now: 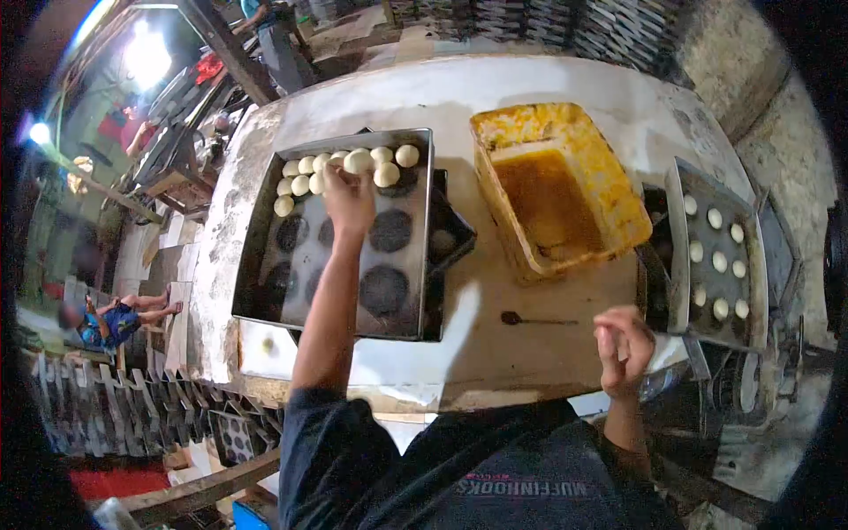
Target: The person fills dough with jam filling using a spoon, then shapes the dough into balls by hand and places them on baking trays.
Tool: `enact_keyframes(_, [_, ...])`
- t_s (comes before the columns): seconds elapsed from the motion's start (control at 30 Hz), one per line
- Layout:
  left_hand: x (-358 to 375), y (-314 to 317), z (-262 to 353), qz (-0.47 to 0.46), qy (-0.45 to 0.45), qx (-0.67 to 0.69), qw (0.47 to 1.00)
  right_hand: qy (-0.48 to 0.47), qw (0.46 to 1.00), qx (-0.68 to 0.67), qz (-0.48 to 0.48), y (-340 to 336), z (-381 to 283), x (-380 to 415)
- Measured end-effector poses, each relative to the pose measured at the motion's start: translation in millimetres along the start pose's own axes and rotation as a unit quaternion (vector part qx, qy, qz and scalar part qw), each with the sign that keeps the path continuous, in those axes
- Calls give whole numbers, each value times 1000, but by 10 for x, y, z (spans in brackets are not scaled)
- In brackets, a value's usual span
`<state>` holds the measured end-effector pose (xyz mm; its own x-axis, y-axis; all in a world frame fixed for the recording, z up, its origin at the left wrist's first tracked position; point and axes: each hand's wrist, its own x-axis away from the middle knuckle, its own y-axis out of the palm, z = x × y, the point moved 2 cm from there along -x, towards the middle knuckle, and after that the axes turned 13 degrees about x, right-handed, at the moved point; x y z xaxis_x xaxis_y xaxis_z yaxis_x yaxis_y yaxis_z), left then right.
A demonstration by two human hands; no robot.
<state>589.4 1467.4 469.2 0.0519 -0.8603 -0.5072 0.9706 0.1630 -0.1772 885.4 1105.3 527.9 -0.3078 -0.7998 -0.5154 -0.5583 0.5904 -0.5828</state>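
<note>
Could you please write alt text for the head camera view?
A person's left hand reaches to pale dough balls grouped at the far end of a spotted metal tray on a table, while the right hand, nothing visible in it, hovers near a utensil. A yellow-stained tub stands between that tray and a second tray of dough balls.

Tub [616, 181] stands between trays [305, 256] holding dough balls [283, 206].

A dark short-sleeved shirt [389, 473] bears pale block lettering [530, 488] across its front.
</note>
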Motion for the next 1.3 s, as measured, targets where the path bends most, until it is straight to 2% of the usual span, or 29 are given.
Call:
enact_keyframes(0.03, [340,84,562,-41,48,140,988,60,994,-88,-38,75,85,86])
enact_keyframes(0.1, [1119,225,1633,-115,1,235,965,130,957,-237,-110,235,-14,55])
enact_keyframes(0.17, [1817,375,1970,-231,7,191,954,191,897,-332,-219,336,-57,129])
enact_keyframes(0.2, [2111,453,2121,-300,-6,149,942,194,898,-329,-220,301,-107,147])
enact_keyframes(0.27, [2464,604,2465,-300,49,192,933,108,941,-274,-169,65,-184,162])
enact_keyframes(0.3, [2578,650,2572,-255,5,223,941,124,942,-259,-173,-122,-142,196])
enact_keyframes(0.33, [2710,680,2662,-220,-53,275,934,60,959,-247,-126,-306,-146,218])
enact_keyframes(0.4, [3029,890,2617,-273,-156,428,847,-175,980,-45,-85,-614,-58,348])
enact_keyframes(0.43, [3156,964,2802,-224,-213,406,860,-182,978,-58,-88,-715,-74,448])
enact_keyframes(0.47, [3284,1064,2956,-164,-200,391,883,-142,984,-62,-91,-902,-104,523])
enact_keyframes(0.53, [3527,1174,3082,-182,-83,229,953,-74,988,-130,-41,-1103,159,734])
enact_keyframes(0.57, [3697,1266,3161,-173,-23,214,961,5,979,-202,-3,-1122,196,844])
enact_keyframes(0.6, [3887,1377,3219,-163,34,199,966,13,980,-199,3,-1222,223,906])
enact_keyframes(0.63, [4006,1488,3248,-142,74,189,969,42,985,-165,6,-1322,256,984])
enact_keyframes(0.67, [4162,1613,3289,-126,-32,345,930,70,989,-132,5,-1389,275,1058])
enact_keyframes(0.7, [4179,1674,3270,-194,-59,367,908,65,986,-144,61,-1360,308,1083])
enact_keyframes(0.77, [4128,1765,3241,-282,-115,358,883,52,993,-99,41,-1176,506,1177])
enact_keyframes(0.8, [4177,1702,3305,-258,-298,315,863,67,992,-99,29,-1081,580,1159])
enact_keyframes(0.87, [4164,1666,3104,-260,-298,236,888,58,994,-96,-2,-733,866,1072])
enact_keyframes(0.9, [4179,1607,3038,-241,-313,254,883,63,991,-96,-72,-672,927,1059])
enact_keyframes(0.93, [4150,1544,2967,-236,-311,251,886,59,990,-101,-75,-615,894,1012])
enact_keyframes(1.0, [4142,1390,2743,16,-498,444,745,51,993,-90,-58,-446,796,956])
enact_keyframes(1.03, [4139,1329,2664,-9,-453,418,787,2,994,-106,-35,-225,813,986])
enact_keyframes(1.07, [4294,1214,2315,-81,-507,351,783,-112,993,-34,-15,97,854,1063])
enact_keyframes(1.13, [4255,1132,2159,-10,-499,466,730,56,950,-260,-161,247,694,917])
enact_keyframes(1.2, [3957,933,2040,25,-506,523,685,120,929,-267,-224,614,857,751])
enact_keyframes(1.23, [3869,816,1865,16,-497,517,697,140,920,-218,-294,825,1041,670])
enact_keyframes(1.27, [3740,734,1771,15,-477,545,690,139,922,-212,-294,1002,1247,681])
enact_keyframes(1.3, [3580,695,1742,6,-454,536,712,-26,967,76,-243,1156,1453,715])
